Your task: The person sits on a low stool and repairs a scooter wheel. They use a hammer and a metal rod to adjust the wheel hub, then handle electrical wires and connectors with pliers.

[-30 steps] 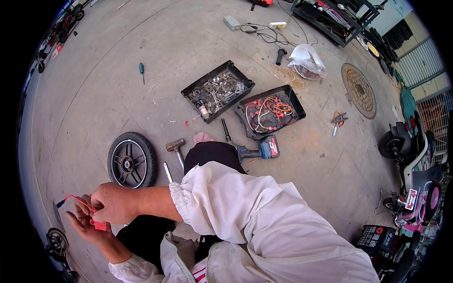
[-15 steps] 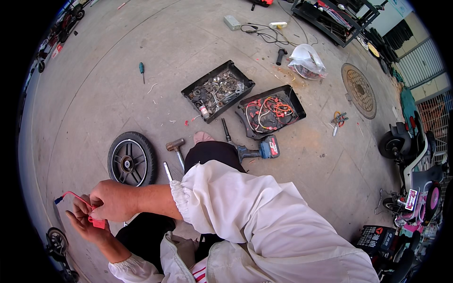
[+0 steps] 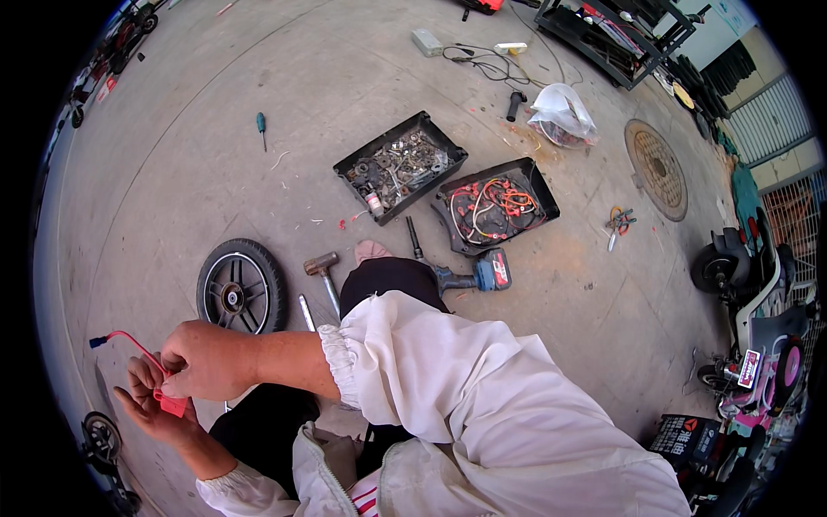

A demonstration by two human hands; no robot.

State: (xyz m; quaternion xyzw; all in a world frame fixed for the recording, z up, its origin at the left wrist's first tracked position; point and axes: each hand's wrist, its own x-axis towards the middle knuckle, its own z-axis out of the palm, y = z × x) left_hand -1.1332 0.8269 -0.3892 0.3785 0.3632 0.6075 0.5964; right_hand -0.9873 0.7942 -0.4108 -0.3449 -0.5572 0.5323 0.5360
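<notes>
At the lower left, my left hand [image 3: 157, 418] cradles a small red plastic part [image 3: 172, 404] in curled fingers. My right hand [image 3: 198, 362] lies over it, pinching the red wire [image 3: 132, 338] where it meets that part. A dark blue connector [image 3: 97, 342] sits on the wire's free end, pointing left. Just beyond my hands, a spoked wheel with a black tyre [image 3: 271, 284] lies flat on the floor, near a metal hammer [image 3: 321, 264] and a silver bar [image 3: 306, 312].
A cordless impact driver [image 3: 489, 270], a black tray of hardware [image 3: 353, 175], another tray with cables [image 3: 543, 181], a screwdriver [image 3: 261, 125], pliers [image 3: 620, 221] and a plastic bag [image 3: 562, 118] lie on the concrete. A manhole cover [image 3: 656, 170] and parked scooters [image 3: 719, 267] are at the right.
Both hands have shifted slightly left, and my right hand has risen a little. The blue connector end of the wire has moved up and left.
</notes>
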